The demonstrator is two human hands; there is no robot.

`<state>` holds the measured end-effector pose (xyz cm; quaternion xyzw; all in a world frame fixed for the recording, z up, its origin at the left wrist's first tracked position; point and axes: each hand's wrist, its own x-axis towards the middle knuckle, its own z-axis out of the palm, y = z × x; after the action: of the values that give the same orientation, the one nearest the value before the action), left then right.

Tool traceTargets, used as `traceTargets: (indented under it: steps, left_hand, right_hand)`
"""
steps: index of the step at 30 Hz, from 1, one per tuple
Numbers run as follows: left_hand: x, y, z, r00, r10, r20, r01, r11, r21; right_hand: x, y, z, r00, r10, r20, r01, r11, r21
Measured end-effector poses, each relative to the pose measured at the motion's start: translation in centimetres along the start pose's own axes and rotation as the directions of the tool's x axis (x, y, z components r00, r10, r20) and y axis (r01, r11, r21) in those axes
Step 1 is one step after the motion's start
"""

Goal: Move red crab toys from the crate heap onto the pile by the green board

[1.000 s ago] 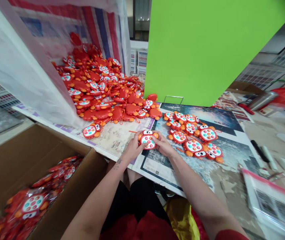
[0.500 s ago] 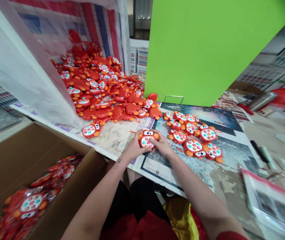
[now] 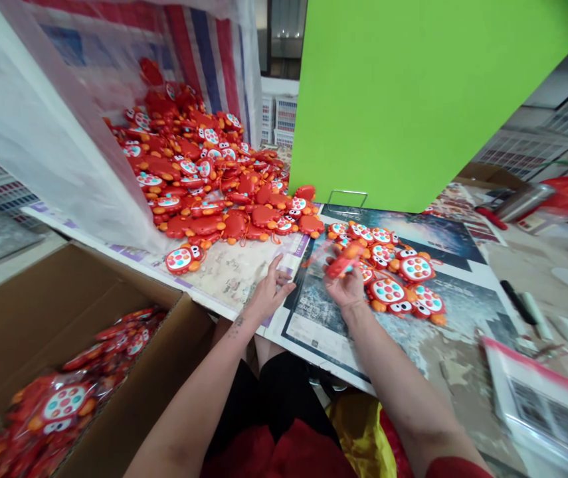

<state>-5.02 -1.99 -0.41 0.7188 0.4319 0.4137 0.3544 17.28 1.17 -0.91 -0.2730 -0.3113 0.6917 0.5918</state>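
My right hand (image 3: pixel 347 289) grips a red-and-orange crab toy (image 3: pixel 342 263), blurred, above the table (image 3: pixel 234 272) near its front edge. My left hand (image 3: pixel 270 292) rests open beside it. Just right lies a cluster of crabs (image 3: pixel 393 272); a bigger heap (image 3: pixel 204 179) fills the far left corner.

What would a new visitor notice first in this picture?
First, the big heap of red crab toys spilling from a striped sack at upper left, and the large green board standing behind the table. At centre, the right hand holds one crab toy beside a small group of crab toys.
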Motion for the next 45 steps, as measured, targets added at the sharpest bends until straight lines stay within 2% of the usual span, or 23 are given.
traceTargets:
  steps: [2, 4, 6, 8, 10, 12, 14, 15, 17, 19, 22, 25, 28, 31, 34, 36, 39, 42, 44, 45]
  left_hand:
    - [0.1, -0.1, 0.3, 1.000, -0.010, -0.022, 0.011, 0.999, 0.037]
    - [0.2, -0.1, 0.1, 0.998, 0.004, -0.061, 0.005, 0.991, 0.133]
    - [0.4, -0.3, -1.2, 0.992, 0.043, -0.122, -0.003, 0.950, 0.313]
    - [0.6, -0.6, -3.8, 0.972, 0.058, -0.227, 0.074, 0.842, 0.534]
    - [0.7, -1.1, -7.1, 0.915, 0.015, -0.404, 0.284, 0.688, 0.668]
    - [0.7, -1.8, -10.4, 0.821, -0.062, -0.567, 0.501, 0.553, 0.666]
    - [0.8, -2.5, -12.6, 0.744, -0.167, -0.647, 0.637, 0.469, 0.611]
    - [0.8, -2.8, -13.2, 0.728, -0.222, -0.649, 0.668, 0.442, 0.598]
    - [1.1, -3.3, -13.6, 0.728, -0.313, -0.610, 0.683, 0.407, 0.606]
    - [1.4, -3.5, -13.4, 0.739, -0.351, -0.575, 0.674, 0.389, 0.628]
    - [1.4, -3.2, -13.3, 0.745, -0.344, -0.571, 0.667, 0.373, 0.645]
    - [0.8, -2.3, -13.4, 0.793, -0.301, -0.530, 0.609, 0.355, 0.710]
    - [0.0, -1.5, -12.5, 0.852, -0.237, -0.468, 0.524, 0.342, 0.780]
    - [-0.3, -1.1, -10.4, 0.907, -0.171, -0.385, 0.421, 0.377, 0.825]
    - [0.0, -0.9, -7.8, 0.961, -0.104, -0.254, 0.273, 0.479, 0.835]
    - [0.3, -0.6, -5.9, 0.986, -0.050, -0.159, 0.157, 0.587, 0.794]
    - [0.7, 0.3, -2.9, 0.996, 0.076, -0.043, -0.030, 0.764, 0.645]
    - [0.8, 1.0, 0.0, 0.982, 0.184, 0.034, -0.178, 0.865, 0.469]
    - [0.7, 1.0, 1.3, 0.973, 0.231, 0.026, -0.224, 0.901, 0.371]
    - [0.7, 0.9, 1.7, 0.970, 0.241, -0.018, -0.222, 0.918, 0.328]
  right_hand:
    - [0.1, -0.7, -0.9, 0.988, -0.129, -0.081, 0.140, 0.980, 0.144]
    - [0.2, -1.0, -1.4, 0.972, -0.178, -0.153, 0.206, 0.958, 0.197]
    - [0.4, -1.0, -1.5, 0.978, -0.147, -0.151, 0.174, 0.966, 0.189]
    - [0.4, -0.9, -1.4, 0.993, -0.084, -0.087, 0.098, 0.981, 0.170]
    - [0.3, -1.0, -1.2, 0.999, -0.041, -0.020, 0.044, 0.986, 0.162]
    - [0.2, -1.2, -1.1, 0.999, -0.052, 0.008, 0.049, 0.982, 0.185]
    - [0.1, -1.3, -1.0, 0.996, -0.091, 0.008, 0.087, 0.969, 0.231]
    - [0.1, -1.3, -1.0, 0.995, -0.100, 0.005, 0.095, 0.965, 0.243]
    - [0.3, -1.1, -0.9, 0.998, -0.066, 0.003, 0.064, 0.973, 0.220]
    - [0.6, -0.7, -0.7, 1.000, 0.016, 0.001, -0.016, 0.988, 0.153]
    - [0.9, -0.1, -0.2, 0.995, 0.099, 0.000, -0.098, 0.991, 0.088]
    - [0.9, 0.4, 0.5, 0.990, 0.143, 0.011, -0.144, 0.988, 0.055]
    - [0.6, 0.8, 1.2, 0.984, 0.176, 0.040, -0.175, 0.984, -0.028]
    - [0.2, 0.9, 1.6, 0.984, 0.160, 0.079, -0.151, 0.982, -0.114]
    - [-0.2, 1.1, 1.9, 0.984, 0.143, 0.107, -0.124, 0.977, -0.171]
    - [-0.3, 1.6, 2.3, 0.987, 0.130, 0.092, -0.103, 0.963, -0.249]
    - [-0.3, 2.7, 3.0, 0.996, 0.084, 0.039, -0.063, 0.924, -0.377]
    - [-0.2, 3.4, 3.4, 1.000, 0.011, 0.023, 0.000, 0.913, -0.408]
    - [0.0, 3.5, 3.3, 0.999, -0.047, 0.013, 0.048, 0.920, -0.390]
    - [0.1, 3.4, 3.3, 0.998, -0.069, 0.006, 0.066, 0.922, -0.382]
